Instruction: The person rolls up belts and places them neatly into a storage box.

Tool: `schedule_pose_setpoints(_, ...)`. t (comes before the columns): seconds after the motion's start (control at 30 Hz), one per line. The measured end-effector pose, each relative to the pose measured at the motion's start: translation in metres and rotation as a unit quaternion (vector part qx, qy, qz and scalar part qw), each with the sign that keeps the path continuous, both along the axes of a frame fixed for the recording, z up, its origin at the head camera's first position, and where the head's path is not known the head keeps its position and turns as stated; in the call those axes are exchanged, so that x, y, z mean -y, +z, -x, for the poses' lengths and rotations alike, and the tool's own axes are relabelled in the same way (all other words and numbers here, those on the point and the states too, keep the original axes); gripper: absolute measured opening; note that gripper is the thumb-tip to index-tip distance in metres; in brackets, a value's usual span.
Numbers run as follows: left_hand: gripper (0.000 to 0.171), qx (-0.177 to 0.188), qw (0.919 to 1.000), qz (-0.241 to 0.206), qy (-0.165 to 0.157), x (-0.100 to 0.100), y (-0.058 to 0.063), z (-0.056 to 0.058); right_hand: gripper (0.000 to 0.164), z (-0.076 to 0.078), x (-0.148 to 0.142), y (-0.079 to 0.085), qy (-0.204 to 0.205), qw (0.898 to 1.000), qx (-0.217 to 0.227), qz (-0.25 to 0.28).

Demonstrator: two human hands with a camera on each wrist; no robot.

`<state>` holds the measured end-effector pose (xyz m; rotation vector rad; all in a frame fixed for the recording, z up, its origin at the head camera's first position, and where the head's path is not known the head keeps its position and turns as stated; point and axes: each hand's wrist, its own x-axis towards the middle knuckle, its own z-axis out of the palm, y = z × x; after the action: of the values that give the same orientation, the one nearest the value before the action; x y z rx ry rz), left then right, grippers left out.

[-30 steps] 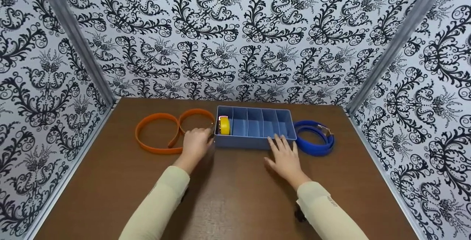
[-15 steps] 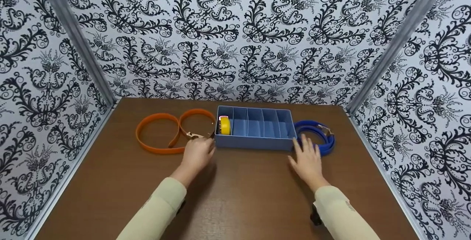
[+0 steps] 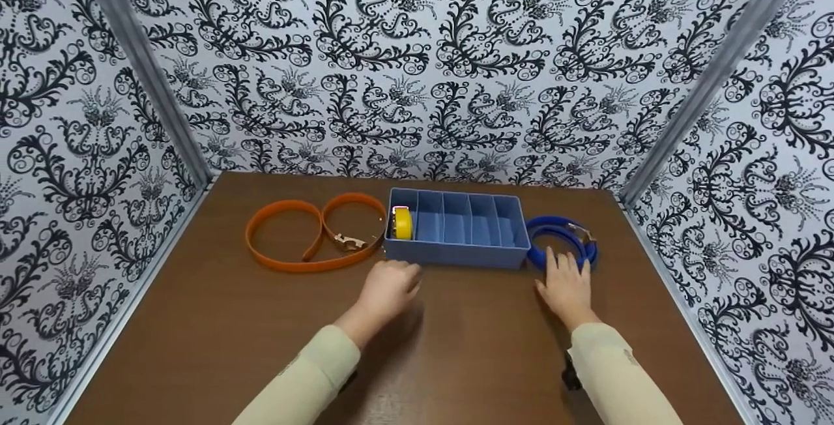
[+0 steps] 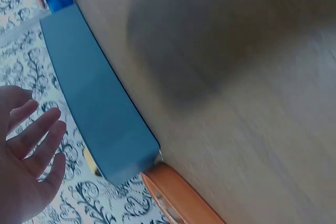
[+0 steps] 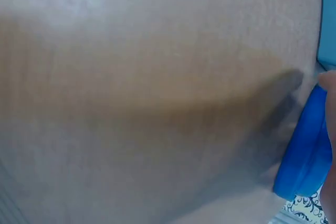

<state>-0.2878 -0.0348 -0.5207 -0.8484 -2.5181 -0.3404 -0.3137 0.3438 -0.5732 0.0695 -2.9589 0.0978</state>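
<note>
A blue-grey divided box (image 3: 456,253) stands at the back middle of the table. A yellow coil (image 3: 403,223), seemingly a rolled belt, sits upright in its leftmost compartment. In front of the box's left end, my left hand (image 3: 389,289) hovers with nothing in it; the left wrist view shows its fingers (image 4: 39,140) loosely bent. My right hand (image 3: 568,287) reaches over the near side of a coiled blue belt (image 3: 538,257), fingers extended. In the right wrist view the thumb is close to the blue belt (image 5: 302,150); whether it touches cannot be told.
Left of the box lies an orange belt (image 3: 285,267) in two loops, its gold buckle (image 3: 350,241) near the box. Patterned walls (image 3: 404,73) enclose the brown table (image 3: 456,347) at the back and sides.
My left hand has moved away from the orange belt's buckle, toward the right and nearer me. My right hand has gone from the box's front right edge to the blue belt.
</note>
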Motion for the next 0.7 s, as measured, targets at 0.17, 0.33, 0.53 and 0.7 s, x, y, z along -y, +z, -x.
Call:
schedule_pose_setpoints(0.17,0.015,-0.026,0.9994,0.011,-0.017,-0.014,-0.005,-0.007,0.047,0.005,-0.001,0.008,0.025,0.999,-0.026,-0.039)
schedule_pose_setpoints(0.33,0.017,-0.037,0.9977,0.033,-0.046,-0.026,-0.010,-0.014,0.027,0.009,-0.004,0.016,0.021,0.998,-0.001,-0.062)
schedule_pose_setpoints(0.53,0.016,-0.027,0.9955,0.064,-0.064,-0.036,-0.017,-0.020,0.022,0.008,-0.009,0.016,0.025,0.996,0.023,-0.078)
schedule_pose_setpoints(0.7,0.015,-0.018,0.9954,0.068,-0.066,-0.038,-0.019,-0.024,0.018,0.006,-0.011,0.018,0.055,0.995,0.026,-0.073)
